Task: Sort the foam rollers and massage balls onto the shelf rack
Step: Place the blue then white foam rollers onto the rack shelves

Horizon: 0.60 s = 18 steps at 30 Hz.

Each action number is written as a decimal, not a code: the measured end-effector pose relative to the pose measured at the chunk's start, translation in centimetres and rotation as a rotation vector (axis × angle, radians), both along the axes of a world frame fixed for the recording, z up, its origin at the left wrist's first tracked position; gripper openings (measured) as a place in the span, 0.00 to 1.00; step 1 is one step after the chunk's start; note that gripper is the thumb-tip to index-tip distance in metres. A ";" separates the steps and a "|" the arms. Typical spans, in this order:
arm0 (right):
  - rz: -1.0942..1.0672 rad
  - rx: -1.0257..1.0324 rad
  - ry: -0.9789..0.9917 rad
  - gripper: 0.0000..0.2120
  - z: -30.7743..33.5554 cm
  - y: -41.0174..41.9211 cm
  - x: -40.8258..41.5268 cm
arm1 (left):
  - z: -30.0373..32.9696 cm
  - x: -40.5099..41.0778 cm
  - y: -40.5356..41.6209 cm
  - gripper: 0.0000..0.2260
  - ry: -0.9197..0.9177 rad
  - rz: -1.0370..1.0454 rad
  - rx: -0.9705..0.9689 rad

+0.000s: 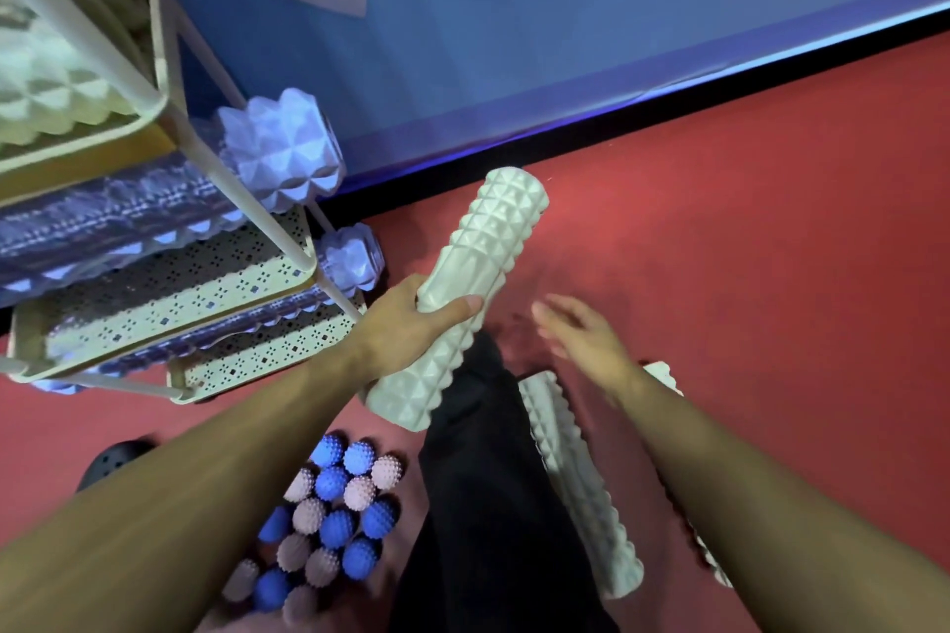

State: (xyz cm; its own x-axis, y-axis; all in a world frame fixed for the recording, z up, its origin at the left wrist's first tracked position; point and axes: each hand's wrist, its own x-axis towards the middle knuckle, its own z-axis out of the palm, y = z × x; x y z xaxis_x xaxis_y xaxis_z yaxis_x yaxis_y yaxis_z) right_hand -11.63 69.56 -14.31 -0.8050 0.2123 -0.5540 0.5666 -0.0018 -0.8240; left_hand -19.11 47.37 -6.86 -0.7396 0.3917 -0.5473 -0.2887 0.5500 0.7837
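Now rack (154,82) sits left, tiers already holding rollers; white roller (457,298) held off the floor just right of it, left hand (406,329) wrapped round its middle; right hand (581,334) loose, holding nothing, blurred. Swing roller level before sliding onto a tier. Balls (329,514) heaped on floor below

A red floor (745,231) spreads out beyond and to the right of the hands. Past the fingertips, a black skirting strip (668,116) edges a blue wall (514,57) with paler shapes high up; bluish light glows along the wall's foot
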 end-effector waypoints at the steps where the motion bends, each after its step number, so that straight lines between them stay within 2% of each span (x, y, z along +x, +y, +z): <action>1: 0.017 0.098 -0.058 0.27 -1.5 0.6 1.2 | -0.2 0.1 -0.3 0.25 0.003 0.012 -0.017; 4: 0.134 0.244 -0.264 0.22 -6.1 2.0 5.3 | -1.2 0.2 -1.0 0.22 -0.016 0.057 -0.007; 7: 0.163 0.199 -0.334 0.40 -11.9 2.6 8.5 | -2.4 0.4 -1.9 0.19 0.015 0.060 -0.042; 8: 0.206 0.247 -0.362 0.39 -12.2 2.1 9.1 | -3.0 0.4 -2.2 0.19 0.017 0.056 -0.058; 10: 0.270 0.296 -0.415 0.30 -12.0 0.9 9.8 | -4.0 0.3 -3.0 0.21 0.015 0.038 -0.089; 13: 0.293 0.315 -0.496 0.35 -13.3 0.0 10.5 | -5.5 0.0 -4.1 0.30 -0.023 0.021 -0.130; 15: 0.383 0.379 -0.520 0.37 -13.9 -0.4 10.6 | -6.1 -0.1 -4.6 0.30 -0.044 0.013 -0.124; 18: 0.432 0.404 -0.535 0.30 -14.2 -0.3 10.7 | -6.4 -0.2 -4.9 0.30 -0.051 0.006 -0.141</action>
